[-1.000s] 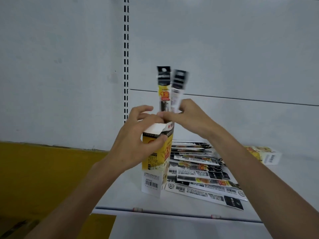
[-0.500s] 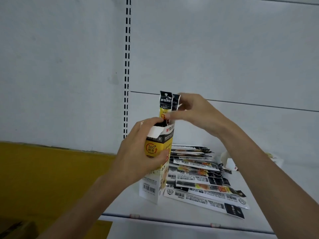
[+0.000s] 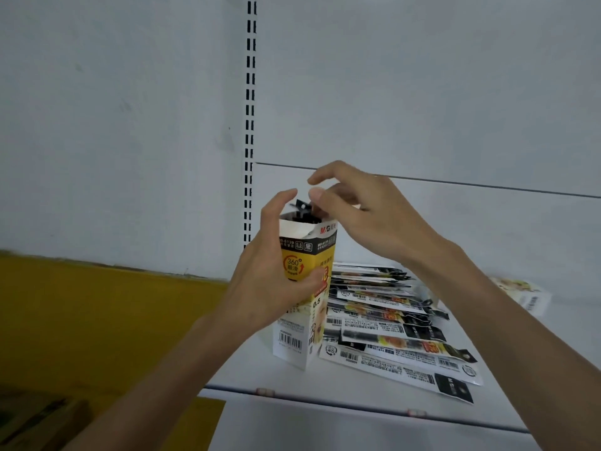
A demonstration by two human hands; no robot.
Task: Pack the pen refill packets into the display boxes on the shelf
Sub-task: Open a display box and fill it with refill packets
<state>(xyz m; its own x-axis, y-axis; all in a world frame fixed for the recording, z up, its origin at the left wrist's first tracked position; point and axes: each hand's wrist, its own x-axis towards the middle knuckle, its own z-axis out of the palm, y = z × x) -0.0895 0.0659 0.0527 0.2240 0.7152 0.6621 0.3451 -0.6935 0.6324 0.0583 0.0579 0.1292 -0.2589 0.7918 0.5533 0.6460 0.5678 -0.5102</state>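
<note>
cardboard display box (image 3: 297, 340), tall and narrow with a square open mouth, stands upright near the front of the white metal shelf (image 3: 260, 374). its printed faces are glossy yellow, black and white, with a barcode low on the front. the left hand (image 3: 270, 281) grips it around the middle, thumb across the yellow panel and fingers reaching up its far left side. black plastic tabs of the refill packets in the box (image 3: 302, 209) poke just above the rim. the right hand (image 3: 367, 216) hovers over that mouth, fingers bent, thumb and forefinger slightly apart with nothing between them; whether the lower fingers touch the tabs, i cannot tell.

just to the right of the box, a fanned pile of loose refill packets (image 3: 383, 327) lies flat on the shelf: long, thin, shiny strips with barcodes and black ends. a second box (image 3: 523, 294) lies on its side, blurred, far right. behind, a matte white back panel carries a slotted upright (image 3: 249, 125). a yellow surface (image 3: 97, 304) sits to the left.
</note>
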